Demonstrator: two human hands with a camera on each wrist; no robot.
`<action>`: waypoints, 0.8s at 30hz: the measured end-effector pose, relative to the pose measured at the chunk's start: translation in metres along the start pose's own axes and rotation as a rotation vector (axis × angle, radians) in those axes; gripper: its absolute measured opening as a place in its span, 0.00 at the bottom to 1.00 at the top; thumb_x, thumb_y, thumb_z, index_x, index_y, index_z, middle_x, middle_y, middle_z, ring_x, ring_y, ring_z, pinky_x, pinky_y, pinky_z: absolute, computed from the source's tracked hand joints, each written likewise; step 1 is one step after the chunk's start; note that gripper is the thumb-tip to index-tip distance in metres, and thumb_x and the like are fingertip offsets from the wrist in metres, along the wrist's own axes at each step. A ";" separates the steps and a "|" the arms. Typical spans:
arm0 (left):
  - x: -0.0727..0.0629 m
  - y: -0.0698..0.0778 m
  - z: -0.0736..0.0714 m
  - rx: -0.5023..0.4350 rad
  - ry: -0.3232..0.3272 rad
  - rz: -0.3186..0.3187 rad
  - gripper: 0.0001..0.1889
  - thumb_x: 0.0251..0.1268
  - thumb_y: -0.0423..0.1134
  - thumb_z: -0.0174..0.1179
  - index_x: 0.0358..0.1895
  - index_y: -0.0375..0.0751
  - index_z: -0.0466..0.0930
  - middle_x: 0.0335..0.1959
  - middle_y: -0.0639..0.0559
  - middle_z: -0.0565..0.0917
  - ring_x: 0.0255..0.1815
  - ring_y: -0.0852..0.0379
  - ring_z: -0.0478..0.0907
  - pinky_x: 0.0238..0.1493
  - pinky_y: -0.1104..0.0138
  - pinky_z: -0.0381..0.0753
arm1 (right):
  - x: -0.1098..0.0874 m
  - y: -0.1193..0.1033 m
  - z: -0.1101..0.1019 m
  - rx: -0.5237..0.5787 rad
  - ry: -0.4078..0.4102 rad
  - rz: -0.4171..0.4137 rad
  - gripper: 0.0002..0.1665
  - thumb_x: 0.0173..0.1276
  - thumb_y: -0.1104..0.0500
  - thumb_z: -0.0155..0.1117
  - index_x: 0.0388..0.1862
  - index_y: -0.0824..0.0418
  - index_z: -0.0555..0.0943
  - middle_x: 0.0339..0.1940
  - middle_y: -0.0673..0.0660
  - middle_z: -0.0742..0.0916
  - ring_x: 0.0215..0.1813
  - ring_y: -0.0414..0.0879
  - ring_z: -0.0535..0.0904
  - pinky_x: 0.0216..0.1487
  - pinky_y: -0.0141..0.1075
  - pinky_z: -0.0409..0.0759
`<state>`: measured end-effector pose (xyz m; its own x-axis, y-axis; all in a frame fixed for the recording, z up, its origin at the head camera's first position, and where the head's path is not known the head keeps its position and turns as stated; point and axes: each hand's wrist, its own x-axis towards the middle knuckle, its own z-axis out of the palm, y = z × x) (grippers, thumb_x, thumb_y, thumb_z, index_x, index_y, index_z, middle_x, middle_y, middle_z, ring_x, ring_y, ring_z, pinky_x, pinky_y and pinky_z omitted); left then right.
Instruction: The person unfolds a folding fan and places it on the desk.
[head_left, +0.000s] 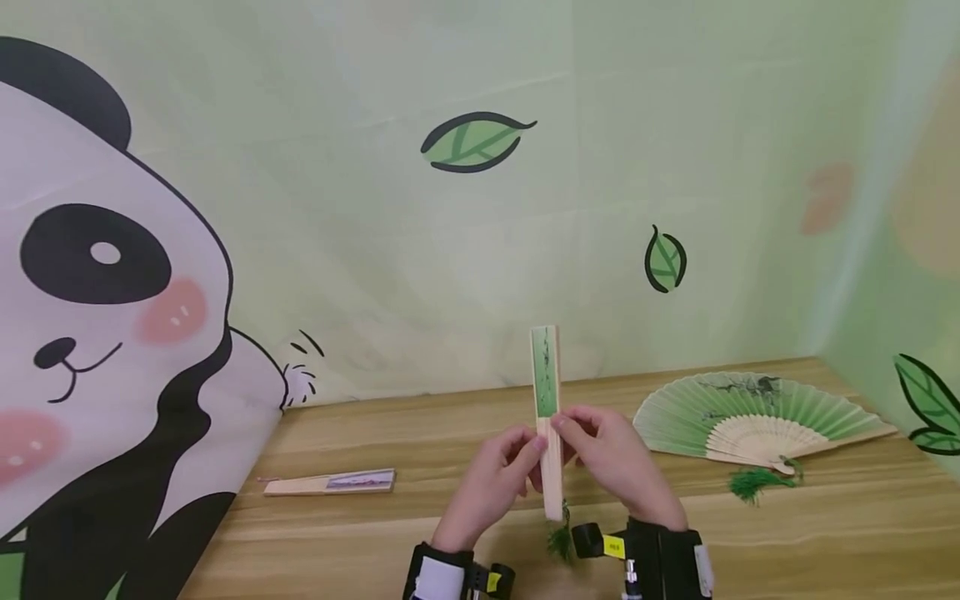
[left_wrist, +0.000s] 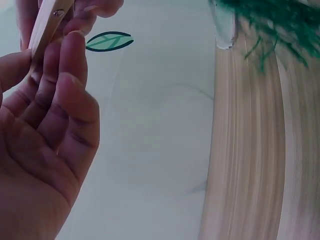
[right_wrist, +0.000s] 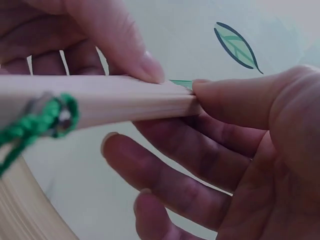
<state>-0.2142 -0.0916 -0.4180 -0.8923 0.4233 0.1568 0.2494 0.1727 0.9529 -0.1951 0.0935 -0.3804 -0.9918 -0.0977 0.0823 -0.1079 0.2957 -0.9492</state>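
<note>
Both hands are holding the folded green fan point(head_left: 548, 396), which is standing clear of the table point(head_left: 337, 546) between them. The left hand point(head_left: 491, 471) is pinching the fan from the left with thumb and fingertips. The right hand point(head_left: 618, 458) is pinching it from the right, its thumb resting slightly higher, closer to the printed section. The remaining fingers of the right hand are curving loosely beneath the ribs.

The long axis of the fan is running nearly upright: the green printed end is pointing up, and the pivot end is pointing down toward the person. A green tassel point(head_left: 559, 543) is hanging at that pivot end. Judged as the governing relation, the hands are bracketing the long axis from opposite sides, around mid-length. Neither hand is standing nearer; both are touching the fan.

A spread green fan point(head_left: 772, 408) is lying on the table to the right, nearer the right hand. A folded purple-print fan point(head_left: 330, 482) is lying to the left, nearer the left hand, its long axis running left to right.
</note>
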 end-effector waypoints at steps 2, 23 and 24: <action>0.001 0.000 0.002 0.020 0.010 0.016 0.14 0.84 0.43 0.53 0.43 0.36 0.82 0.26 0.48 0.81 0.28 0.53 0.79 0.27 0.70 0.74 | 0.000 0.000 -0.001 -0.005 0.015 0.000 0.15 0.81 0.55 0.60 0.50 0.65 0.87 0.31 0.54 0.88 0.37 0.48 0.83 0.42 0.40 0.79; 0.003 -0.001 0.006 0.051 0.061 0.051 0.15 0.84 0.42 0.51 0.43 0.35 0.81 0.25 0.51 0.81 0.28 0.51 0.80 0.24 0.72 0.72 | -0.002 -0.007 0.001 0.019 0.092 0.014 0.14 0.80 0.59 0.61 0.52 0.67 0.87 0.31 0.56 0.87 0.34 0.48 0.82 0.37 0.37 0.80; 0.003 -0.001 0.006 0.051 0.063 0.049 0.15 0.84 0.42 0.51 0.43 0.35 0.81 0.25 0.51 0.81 0.28 0.51 0.80 0.24 0.72 0.72 | -0.002 -0.007 0.001 0.019 0.095 0.015 0.14 0.80 0.59 0.61 0.53 0.67 0.87 0.31 0.56 0.87 0.34 0.48 0.82 0.37 0.37 0.80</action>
<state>-0.2147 -0.0848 -0.4198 -0.9001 0.3757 0.2207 0.3110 0.1992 0.9293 -0.1922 0.0903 -0.3744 -0.9954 -0.0022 0.0960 -0.0928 0.2784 -0.9560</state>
